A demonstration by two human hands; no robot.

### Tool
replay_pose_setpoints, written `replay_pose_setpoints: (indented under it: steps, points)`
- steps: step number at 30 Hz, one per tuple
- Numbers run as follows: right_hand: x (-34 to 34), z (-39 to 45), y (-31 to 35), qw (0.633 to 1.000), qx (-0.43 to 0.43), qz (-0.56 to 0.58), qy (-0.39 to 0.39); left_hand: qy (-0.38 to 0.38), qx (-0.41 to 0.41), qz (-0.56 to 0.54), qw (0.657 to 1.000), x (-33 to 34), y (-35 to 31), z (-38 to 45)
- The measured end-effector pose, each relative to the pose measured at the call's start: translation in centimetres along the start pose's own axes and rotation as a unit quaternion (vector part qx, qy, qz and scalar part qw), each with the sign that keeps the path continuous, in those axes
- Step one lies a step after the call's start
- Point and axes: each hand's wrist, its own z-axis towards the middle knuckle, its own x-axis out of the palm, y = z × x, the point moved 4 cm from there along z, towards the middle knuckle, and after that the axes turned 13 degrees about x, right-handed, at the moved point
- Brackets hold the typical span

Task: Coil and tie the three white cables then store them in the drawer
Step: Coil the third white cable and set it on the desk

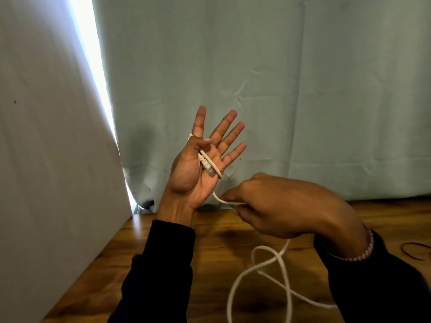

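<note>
My left hand (198,164) is raised palm up with its four fingers spread straight. Its thumb presses the plug end of a white cable (256,271) against the palm. The cable runs across the palm, round the edge of the hand and down to my right hand (279,206), which pinches it just below and to the right. From there the cable drops in loose loops onto the wooden table (210,252). Only this one white cable is in view.
A pale green curtain (279,89) hangs behind the table, and a white panel (46,159) stands along the left side. A dark rubber band (415,251) lies on the table at the far right. No drawer is in view.
</note>
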Motion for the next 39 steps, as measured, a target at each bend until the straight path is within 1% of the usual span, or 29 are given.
replay_pose_setpoints:
  steps: [3,5,7,9,11,13,15,17,19,21,23,26,29,31,33,35,37,39]
  points:
    - [-2.0,-1.4,-0.2,0.994,0.003,0.015,-0.104,0.000,-0.008,0.032,0.999,-0.1,0.2,-0.1]
    - [-3.3,-2.1,-0.5,0.978,-0.007,0.036,-0.204,-0.001,-0.026,0.068,0.997,0.2,0.5,-0.2]
    - [-4.0,-2.4,-1.0,0.960,-0.031,0.061,-0.271,-0.016,-0.044,0.096,0.994,0.4,0.9,-0.5]
    - [-4.3,-2.2,-1.5,0.949,-0.056,0.062,-0.304,-0.026,-0.059,0.141,0.988,1.0,1.2,-0.8]
    - [-4.4,-1.9,-1.9,0.935,-0.082,0.067,-0.337,-0.012,-0.073,0.233,0.970,1.7,1.5,-1.4]
    - [-4.8,-1.8,-2.4,0.914,-0.103,0.084,-0.382,0.011,-0.096,0.290,0.952,2.3,2.0,-1.8]
    - [-5.3,-1.8,-3.1,0.892,-0.112,0.094,-0.427,0.035,-0.134,0.291,0.947,2.6,2.6,-1.8]
    - [-5.5,-1.7,-4.0,0.876,-0.110,0.095,-0.459,0.076,-0.164,0.246,0.952,2.9,3.0,-1.8]
    - [-5.4,-1.5,-4.9,0.863,-0.118,0.097,-0.481,0.093,-0.184,0.212,0.955,3.0,3.0,-1.6]
    - [-5.2,-1.4,-5.2,0.849,-0.140,0.082,-0.503,0.098,-0.192,0.218,0.952,3.0,2.8,-1.8]
    - [-4.8,-1.4,-5.1,0.837,-0.161,0.041,-0.522,0.104,-0.188,0.240,0.947,3.2,2.2,-2.1]
    - [-4.5,-1.0,-5.2,0.823,-0.171,0.006,-0.541,0.099,-0.200,0.235,0.946,3.2,1.8,-2.2]
    - [-4.4,-0.6,-5.5,0.819,-0.180,0.001,-0.545,0.110,-0.252,0.170,0.946,3.6,2.0,-2.4]
    - [-4.2,-0.1,-5.8,0.823,-0.179,0.013,-0.538,0.128,-0.266,0.124,0.947,3.9,2.1,-2.5]
    - [-3.9,0.7,-6.0,0.849,-0.168,0.072,-0.496,0.135,-0.257,0.077,0.954,4.2,2.1,-2.5]
    - [-3.6,1.4,-6.1,0.881,-0.144,0.157,-0.423,0.139,-0.243,0.042,0.959,4.5,2.0,-2.2]
    - [-3.2,2.0,-6.1,0.903,-0.096,0.200,-0.367,0.143,-0.223,-0.002,0.964,4.8,2.0,-1.9]
    - [-2.8,2.5,-6.1,0.922,-0.030,0.235,-0.307,0.128,-0.194,-0.022,0.972,4.8,2.3,-1.6]
